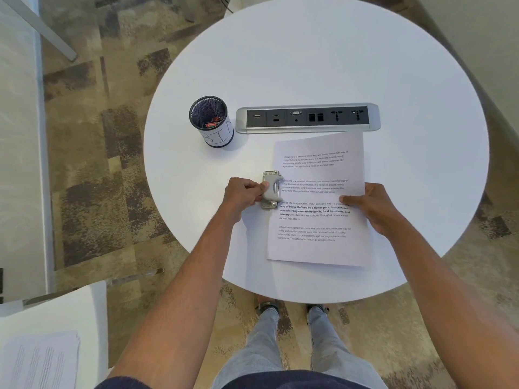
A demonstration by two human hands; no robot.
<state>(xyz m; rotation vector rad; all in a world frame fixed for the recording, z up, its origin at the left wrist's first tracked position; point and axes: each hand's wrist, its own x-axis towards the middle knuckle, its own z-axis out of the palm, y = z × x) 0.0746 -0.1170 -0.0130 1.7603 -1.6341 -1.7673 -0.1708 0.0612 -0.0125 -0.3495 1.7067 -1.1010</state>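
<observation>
A printed sheet of paper (317, 242) lies on the round white table (309, 60). A grey metal hole punch (271, 190) sits at the sheet's left edge, with the edge tucked into it. My left hand (243, 195) grips the punch from the left, thumb on its lever. My right hand (370, 204) holds the sheet's right edge, thumb on top of the paper and fingers curled at the edge.
A black mesh cup labelled BIN (211, 121) with small scraps inside stands at the left. A silver power and data socket strip (307, 118) lies behind the sheet. A second white surface with stacked papers (42, 360) is at the lower left.
</observation>
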